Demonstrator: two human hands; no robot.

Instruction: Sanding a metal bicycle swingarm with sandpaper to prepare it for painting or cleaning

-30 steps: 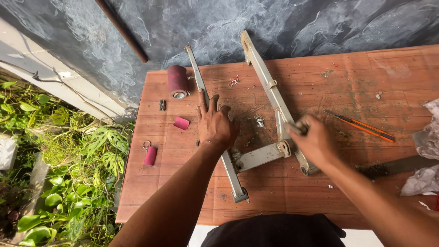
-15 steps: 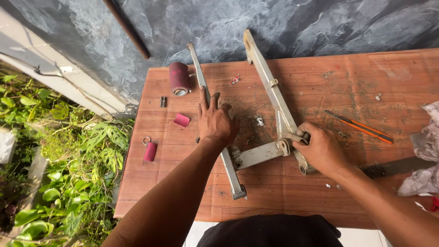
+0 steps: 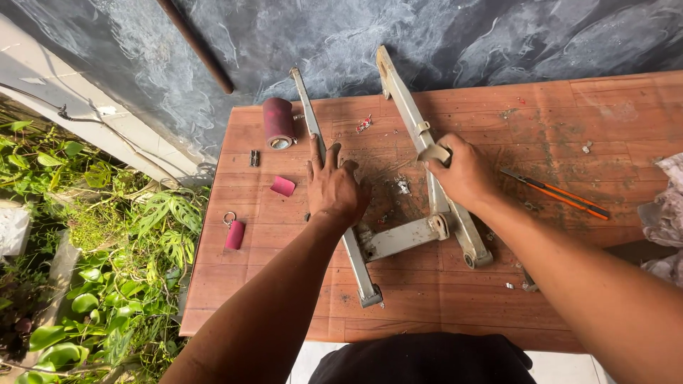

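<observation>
Item: grey-painted H-shaped metal frame of two long rails and a short crossbar [image 3: 398,238], lying flat near the middle of the reddish-brown wooden tabletop [image 3: 569,121], its far ends reaching the tabletop's back edge.

Step in hand, as judged: rubbing down the frame's right rail, with the frame pinned in place. The next stroke calls for firm downward pressure from the bracing hand and a steady run along the rail.

Left hand [image 3: 333,188]: palm down, fingers spread and flat, pressing on the left rail; it grips nothing.

Right hand [image 3: 461,171]: fingers curled tight around a small folded beige abrasive pad [image 3: 434,152], pressed onto the right rail above the crossbar.

Nearby: dark red roll of abrasive paper [image 3: 278,122], small pink scrap [image 3: 282,186], orange-handled tool [image 3: 558,193].
</observation>
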